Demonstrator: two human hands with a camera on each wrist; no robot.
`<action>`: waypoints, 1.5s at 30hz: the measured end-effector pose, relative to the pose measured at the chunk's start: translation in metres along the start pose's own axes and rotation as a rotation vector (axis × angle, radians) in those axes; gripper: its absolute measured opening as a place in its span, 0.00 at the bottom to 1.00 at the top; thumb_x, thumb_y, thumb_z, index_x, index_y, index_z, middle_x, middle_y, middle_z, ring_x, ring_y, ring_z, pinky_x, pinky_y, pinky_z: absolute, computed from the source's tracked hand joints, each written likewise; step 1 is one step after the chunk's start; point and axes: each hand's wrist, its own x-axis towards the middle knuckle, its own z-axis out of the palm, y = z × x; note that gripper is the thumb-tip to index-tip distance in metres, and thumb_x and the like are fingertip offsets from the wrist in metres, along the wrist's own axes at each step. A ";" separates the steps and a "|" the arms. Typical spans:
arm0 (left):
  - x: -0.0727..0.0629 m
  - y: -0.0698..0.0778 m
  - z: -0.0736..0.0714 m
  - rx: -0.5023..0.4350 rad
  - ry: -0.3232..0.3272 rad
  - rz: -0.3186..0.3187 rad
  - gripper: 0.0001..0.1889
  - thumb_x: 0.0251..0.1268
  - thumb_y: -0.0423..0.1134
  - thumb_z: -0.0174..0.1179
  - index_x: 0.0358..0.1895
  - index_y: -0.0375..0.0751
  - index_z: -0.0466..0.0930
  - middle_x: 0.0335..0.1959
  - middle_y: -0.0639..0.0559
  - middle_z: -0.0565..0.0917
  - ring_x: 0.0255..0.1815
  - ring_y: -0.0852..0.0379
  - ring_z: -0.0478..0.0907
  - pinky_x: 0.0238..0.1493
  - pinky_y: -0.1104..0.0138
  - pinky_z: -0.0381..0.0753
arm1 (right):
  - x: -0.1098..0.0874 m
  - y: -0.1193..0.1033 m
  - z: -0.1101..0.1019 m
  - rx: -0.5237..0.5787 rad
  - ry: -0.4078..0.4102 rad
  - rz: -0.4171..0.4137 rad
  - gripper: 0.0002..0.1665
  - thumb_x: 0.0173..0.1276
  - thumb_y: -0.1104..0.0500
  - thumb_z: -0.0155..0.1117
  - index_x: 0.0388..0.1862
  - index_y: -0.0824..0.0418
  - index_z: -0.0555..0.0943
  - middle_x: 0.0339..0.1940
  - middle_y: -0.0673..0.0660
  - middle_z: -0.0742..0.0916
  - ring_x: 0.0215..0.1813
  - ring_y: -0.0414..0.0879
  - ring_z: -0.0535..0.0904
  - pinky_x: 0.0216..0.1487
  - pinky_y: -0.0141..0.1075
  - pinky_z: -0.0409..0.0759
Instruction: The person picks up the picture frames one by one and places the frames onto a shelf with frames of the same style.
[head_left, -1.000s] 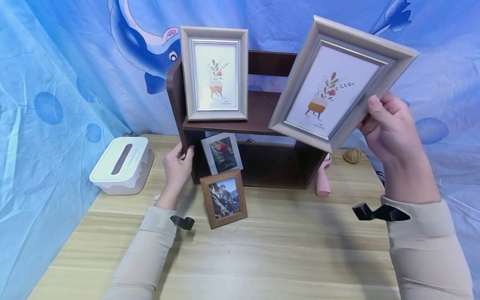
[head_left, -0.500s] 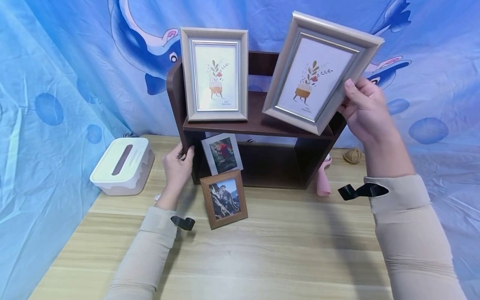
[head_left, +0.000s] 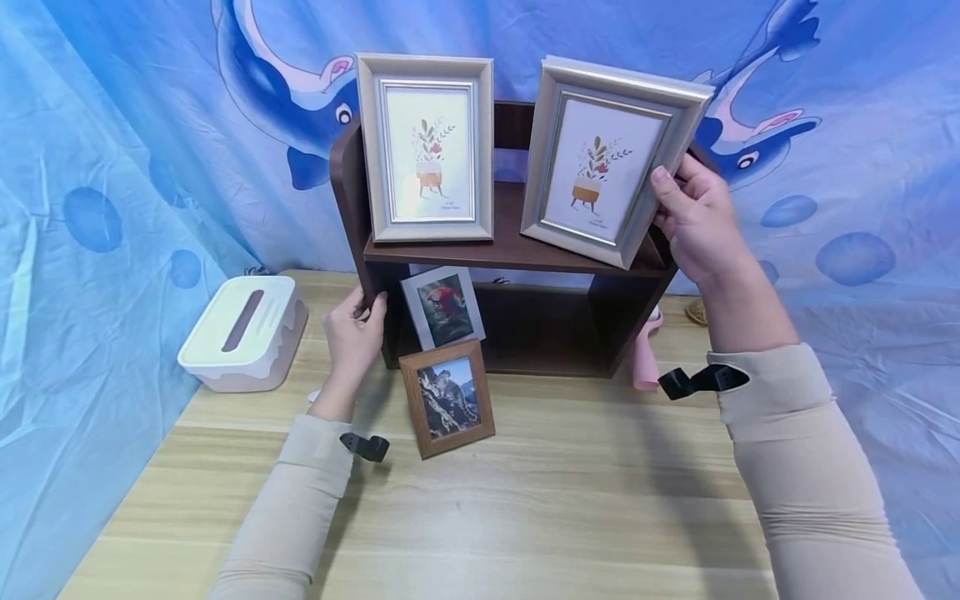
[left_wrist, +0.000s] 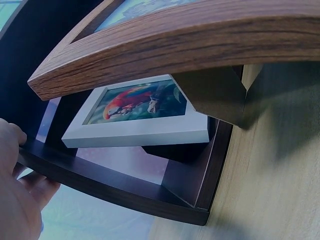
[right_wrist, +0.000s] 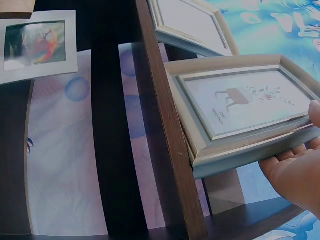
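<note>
My right hand [head_left: 705,221] holds a champagne-coloured picture frame [head_left: 600,167] by its right edge, thumb in front and fingers behind. This picture frame leans slightly over the upper board of a dark brown shelf [head_left: 551,260]; in the right wrist view its lower edge is at the board's front edge. A matching picture frame [head_left: 426,150] stands upright on the board's left side. Low on the shelf's left side panel, my left hand [head_left: 355,337] grips the edge between thumb and fingers. Beside it, a white frame with a parrot picture [left_wrist: 135,110] stands in the lower compartment, partly behind a wooden leopard-picture frame [head_left: 448,398].
A white tissue box [head_left: 240,333] sits on the table [head_left: 525,500] at the left. Right of the shelf are a pink object [head_left: 645,358] and a twine ball [head_left: 697,312], partly covered by my arm. A blue curtain [head_left: 90,317] hangs behind.
My right hand has moved left with the champagne-coloured picture frame, bringing it over the upper board and turning it more upright. My left hand stays on the shelf's side panel.
</note>
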 end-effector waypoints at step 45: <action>-0.001 -0.002 0.002 -0.026 0.001 -0.016 0.09 0.66 0.31 0.64 0.46 0.33 0.88 0.39 0.38 0.89 0.45 0.46 0.88 0.48 0.74 0.84 | -0.015 0.057 -0.003 -1.179 0.226 -0.104 0.18 0.77 0.60 0.59 0.59 0.68 0.74 0.51 0.71 0.86 0.53 0.65 0.82 0.54 0.56 0.76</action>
